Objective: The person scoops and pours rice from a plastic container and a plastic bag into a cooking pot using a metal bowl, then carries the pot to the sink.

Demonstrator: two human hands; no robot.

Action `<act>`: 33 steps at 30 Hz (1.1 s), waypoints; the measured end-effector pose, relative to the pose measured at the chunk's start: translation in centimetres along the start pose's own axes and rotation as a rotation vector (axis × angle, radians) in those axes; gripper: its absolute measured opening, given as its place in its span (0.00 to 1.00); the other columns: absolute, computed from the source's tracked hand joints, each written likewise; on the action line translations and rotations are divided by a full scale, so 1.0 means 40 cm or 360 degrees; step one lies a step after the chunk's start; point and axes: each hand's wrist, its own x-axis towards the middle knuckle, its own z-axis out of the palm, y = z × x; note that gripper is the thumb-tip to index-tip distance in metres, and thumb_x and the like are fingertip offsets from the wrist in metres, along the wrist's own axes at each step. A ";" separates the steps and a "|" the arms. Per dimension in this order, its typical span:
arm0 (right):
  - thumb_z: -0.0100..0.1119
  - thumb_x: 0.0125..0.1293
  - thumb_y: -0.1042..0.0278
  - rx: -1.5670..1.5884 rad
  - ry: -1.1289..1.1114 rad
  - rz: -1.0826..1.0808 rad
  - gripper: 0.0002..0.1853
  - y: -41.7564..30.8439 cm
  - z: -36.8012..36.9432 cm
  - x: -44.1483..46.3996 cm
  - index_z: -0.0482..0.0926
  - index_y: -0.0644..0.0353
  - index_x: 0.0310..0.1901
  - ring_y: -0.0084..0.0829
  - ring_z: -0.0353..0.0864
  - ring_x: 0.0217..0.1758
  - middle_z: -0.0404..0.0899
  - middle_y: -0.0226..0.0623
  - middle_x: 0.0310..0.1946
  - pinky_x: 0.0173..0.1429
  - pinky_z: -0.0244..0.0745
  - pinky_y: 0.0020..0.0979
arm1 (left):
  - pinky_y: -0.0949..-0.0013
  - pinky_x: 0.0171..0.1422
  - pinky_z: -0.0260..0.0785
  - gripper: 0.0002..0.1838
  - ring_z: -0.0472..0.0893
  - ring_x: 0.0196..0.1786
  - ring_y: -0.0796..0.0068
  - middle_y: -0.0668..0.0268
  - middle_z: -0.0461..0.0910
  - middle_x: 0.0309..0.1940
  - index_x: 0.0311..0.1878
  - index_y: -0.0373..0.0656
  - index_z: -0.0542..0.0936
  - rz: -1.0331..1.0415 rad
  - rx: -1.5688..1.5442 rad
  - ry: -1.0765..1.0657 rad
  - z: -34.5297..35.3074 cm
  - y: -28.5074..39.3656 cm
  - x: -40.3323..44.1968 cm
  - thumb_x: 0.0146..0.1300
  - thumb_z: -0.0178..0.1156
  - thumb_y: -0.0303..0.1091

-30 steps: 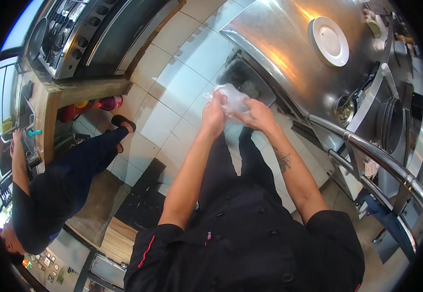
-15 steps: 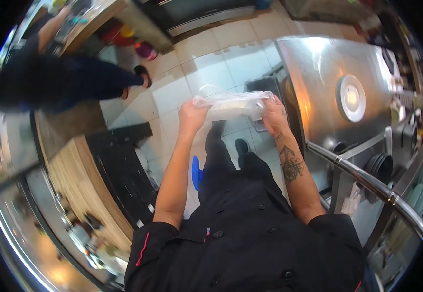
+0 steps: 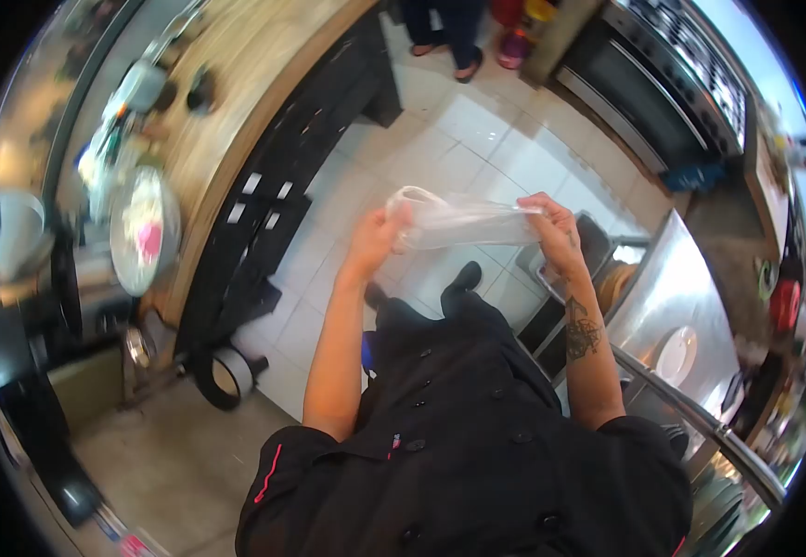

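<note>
A clear plastic bag is stretched between my two hands, out in front of my body and above the tiled floor. My left hand grips one end, where the plastic bunches into a loop. At the other end, my right hand pinches the bag's edge between thumb and fingers. Only the floor shows through the thin plastic. Whether anything lies inside the bag I cannot tell.
A wooden counter on the left bears a glass bowl of pale food. The steel table at right carries a white plate. An oven stands at the back; another person's legs are near it.
My view has swung left, bringing the wooden counter and bowl closer and the oven to the right. Both hands still hold the bag, now pulled longer and flatter.
</note>
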 end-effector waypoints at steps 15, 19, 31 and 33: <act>0.78 0.62 0.63 -0.1157 -0.1487 0.0052 0.13 0.151 1.098 -0.220 0.82 0.59 0.36 0.15 0.64 0.25 0.72 0.20 0.21 0.29 0.57 0.25 | 0.76 0.43 0.63 0.09 0.70 0.35 0.85 0.74 0.76 0.32 0.46 0.39 0.83 0.0662 -0.0961 0.0951 -0.732 -0.392 -0.908 0.74 0.58 0.33; 0.72 0.66 0.71 -0.0842 -0.1756 0.0070 0.06 0.221 1.400 -0.309 0.84 0.59 0.40 0.20 0.78 0.35 0.81 0.26 0.30 0.41 0.71 0.25 | 0.74 0.43 0.65 0.11 0.74 0.35 0.81 0.68 0.84 0.40 0.49 0.41 0.81 0.0651 -0.1267 0.1046 -0.871 -0.438 -1.164 0.73 0.56 0.36; 0.45 0.60 0.77 0.0260 -0.2694 0.1093 0.07 0.534 1.978 -0.523 0.73 0.60 0.27 0.26 0.66 0.42 0.68 0.30 0.36 0.50 0.62 0.27 | 0.66 0.41 0.73 0.24 0.84 0.38 0.75 0.61 0.88 0.37 0.41 0.37 0.83 -0.0624 -0.0066 0.1336 -1.042 -0.601 -1.572 0.68 0.64 0.54; 0.46 0.61 0.77 0.0156 -0.2690 0.1142 0.07 0.563 2.064 -0.544 0.72 0.60 0.27 0.27 0.66 0.43 0.68 0.31 0.36 0.51 0.61 0.27 | 0.67 0.39 0.73 0.22 0.81 0.35 0.76 0.59 0.88 0.34 0.42 0.36 0.82 -0.0876 0.0108 0.1687 -1.062 -0.680 -1.580 0.71 0.62 0.51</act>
